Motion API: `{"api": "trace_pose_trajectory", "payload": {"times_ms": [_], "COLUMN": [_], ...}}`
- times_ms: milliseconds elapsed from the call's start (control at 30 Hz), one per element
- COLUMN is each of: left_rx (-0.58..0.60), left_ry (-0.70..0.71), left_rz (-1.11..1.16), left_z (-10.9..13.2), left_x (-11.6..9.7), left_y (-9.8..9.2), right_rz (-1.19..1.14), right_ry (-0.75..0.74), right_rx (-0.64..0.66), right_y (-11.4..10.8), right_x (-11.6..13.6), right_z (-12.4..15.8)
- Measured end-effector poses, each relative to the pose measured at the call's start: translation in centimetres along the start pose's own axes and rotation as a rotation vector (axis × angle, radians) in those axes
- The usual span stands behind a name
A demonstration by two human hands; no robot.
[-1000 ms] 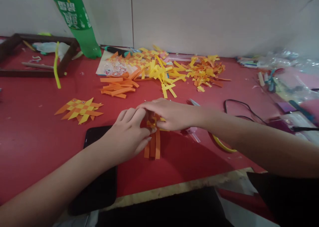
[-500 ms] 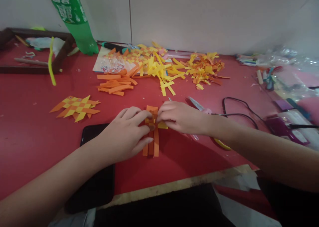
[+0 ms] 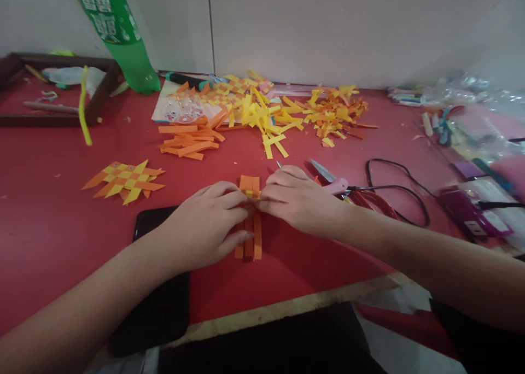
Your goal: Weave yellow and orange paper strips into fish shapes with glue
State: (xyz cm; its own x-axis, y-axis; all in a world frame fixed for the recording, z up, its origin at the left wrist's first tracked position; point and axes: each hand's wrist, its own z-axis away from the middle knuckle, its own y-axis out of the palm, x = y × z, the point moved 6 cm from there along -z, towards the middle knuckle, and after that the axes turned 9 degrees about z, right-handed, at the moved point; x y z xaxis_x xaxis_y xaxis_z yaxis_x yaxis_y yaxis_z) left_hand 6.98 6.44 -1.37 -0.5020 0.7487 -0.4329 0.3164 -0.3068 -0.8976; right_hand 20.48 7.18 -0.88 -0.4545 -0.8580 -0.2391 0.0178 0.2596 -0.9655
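Observation:
On the red table lies a small weave of orange and yellow paper strips (image 3: 250, 221), its orange ends sticking out toward me and away. My left hand (image 3: 205, 226) presses down on its left side, fingers curled over the strips. My right hand (image 3: 301, 199) pinches a yellow strip at the weave's right edge. Both hands meet over the middle of the weave and hide it. A finished orange-and-yellow woven piece (image 3: 125, 180) lies to the left.
Loose orange strips (image 3: 186, 141) and yellow strips (image 3: 266, 120) are heaped behind, with offcuts (image 3: 336, 114) farther right. Pink-handled scissors (image 3: 334, 182) and a black cable (image 3: 394, 185) lie beside my right hand. A black phone (image 3: 158, 303) sits under my left forearm. A green bottle (image 3: 118, 35) and a wooden frame (image 3: 53, 89) stand far left.
My right hand has drawn back to the right off the weave, uncovering its far orange ends and the scissors. My left hand stays pressed on the weave.

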Motion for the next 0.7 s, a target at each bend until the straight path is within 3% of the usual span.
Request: {"api": "trace_pose_trajectory", "payload": {"times_ms": [233, 500, 700], "left_rx": [-0.005, -0.026, -0.004], "left_ry": [0.013, 0.024, 0.009], "left_rz": [-0.007, -0.009, -0.010], "left_z": [0.1, 0.2, 0.2], "left_x": [0.0, 0.1, 0.1], "left_y": [0.1, 0.0, 0.1], "right_rz": [-0.029, -0.022, -0.013], "right_ry": [0.014, 0.041, 0.137], "right_rx": [-0.101, -0.115, -0.039], "right_y": [0.3, 0.5, 0.1], "right_x": [0.1, -0.1, -0.2], "right_z": [0.3, 0.9, 0.0]}}
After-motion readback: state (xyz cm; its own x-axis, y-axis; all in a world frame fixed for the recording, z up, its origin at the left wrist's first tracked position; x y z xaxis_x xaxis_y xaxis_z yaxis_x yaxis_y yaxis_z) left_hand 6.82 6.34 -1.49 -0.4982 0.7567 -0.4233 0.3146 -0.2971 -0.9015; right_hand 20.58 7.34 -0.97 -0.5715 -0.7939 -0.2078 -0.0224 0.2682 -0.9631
